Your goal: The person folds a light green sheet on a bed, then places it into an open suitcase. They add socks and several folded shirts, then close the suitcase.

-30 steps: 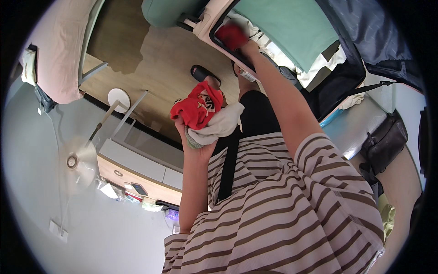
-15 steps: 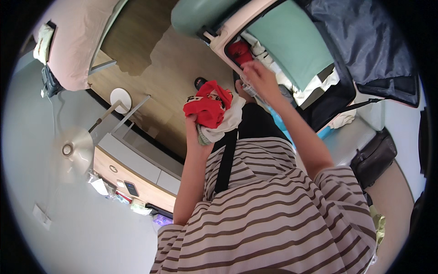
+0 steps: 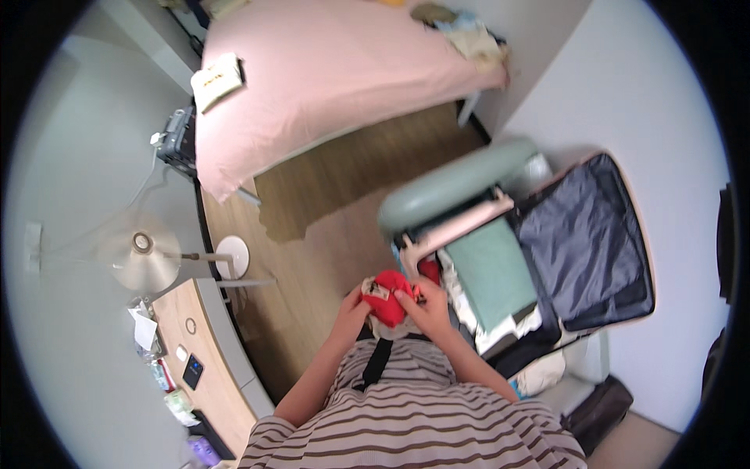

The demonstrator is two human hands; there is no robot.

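Observation:
A bunched red garment (image 3: 388, 306) with pale patches and dark print is held in front of my waist. My left hand (image 3: 351, 316) grips its left side, the fingers curled round the edge. On the other side my right hand (image 3: 430, 311) pinches it, thumb across the front. Off-white cloth hangs beneath the red, partly hidden by it. Just right of my hands lies an open suitcase (image 3: 504, 205) with a folded green cloth (image 3: 492, 273) on top of white and dark clothes. Another bit of red cloth (image 3: 429, 270) shows at the case's near left corner.
The suitcase's dark-lined lid (image 3: 582, 242) lies open toward the wall, and a rounded green piece (image 3: 461, 184) stands behind the case. Farther off is a pink-covered bed (image 3: 336, 78). At left are a lamp (image 3: 144, 254) and a wooden desk (image 3: 215, 367) holding a phone (image 3: 193, 371).
My right hand has left the suitcase's edge and now holds the red garment together with my left. The view has swung up, bringing more of the bed and suitcase lid into sight.

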